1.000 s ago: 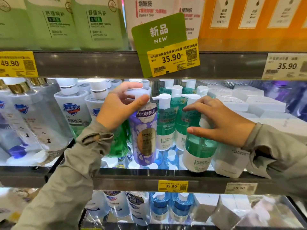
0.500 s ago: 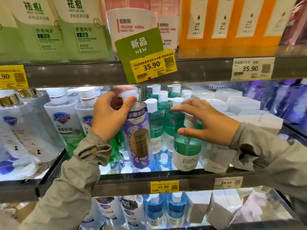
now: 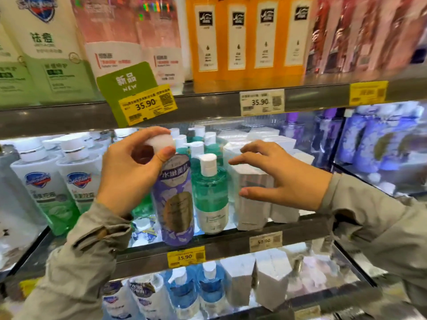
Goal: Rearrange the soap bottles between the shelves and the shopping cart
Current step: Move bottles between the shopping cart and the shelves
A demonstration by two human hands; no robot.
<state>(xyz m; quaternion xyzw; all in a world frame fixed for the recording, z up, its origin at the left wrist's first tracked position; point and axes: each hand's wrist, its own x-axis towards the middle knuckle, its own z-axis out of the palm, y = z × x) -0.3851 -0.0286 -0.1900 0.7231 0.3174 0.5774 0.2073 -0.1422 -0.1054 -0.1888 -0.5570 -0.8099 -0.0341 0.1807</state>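
At shelf edge (image 3: 231, 243), cap (image 3: 159, 143) of purple bottle (image 3: 175, 204) within curled left fingers (image 3: 147, 133); right fingers (image 3: 245, 159) loose, empty.

The right hand (image 3: 284, 179) has let go of the green bottle (image 3: 211, 192), leaving its white pump (image 3: 208, 163) uncovered. The hand now hovers with spread fingers to the bottle's right, in front of the white boxes (image 3: 254, 204). The gap between the purple bottle (image 3: 175, 204) and the green bottle has closed, and the two stand just beside each other.

Shelf (image 3: 231, 240) front: capped bottle (image 3: 175, 204), pump bottle (image 3: 210, 199) just right, boxes (image 3: 251, 213) further right.
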